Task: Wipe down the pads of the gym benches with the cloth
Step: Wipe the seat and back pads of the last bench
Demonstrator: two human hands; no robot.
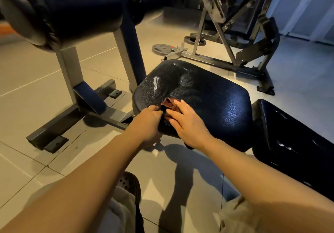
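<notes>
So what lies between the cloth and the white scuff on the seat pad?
Only bare black seat pad, cracked and worn, as the head view shows. The cloth sits near the front edge; the white scuff lies farther back.

Two hands, the left hand (151, 122) and the right hand (188, 124), are sharing one cloth (167, 106); two flat bench pads (207, 95) (296, 138) are showing, two roller pads (72, 10) (144, 1) are hanging above, and two weight plates (163, 48) (194, 40) are lying on the floor

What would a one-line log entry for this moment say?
stage: wiping seat pad | left hand: grips cloth | right hand: flat on cloth | cloth: bunched at pad's near edge | white smear: unwiped
</notes>
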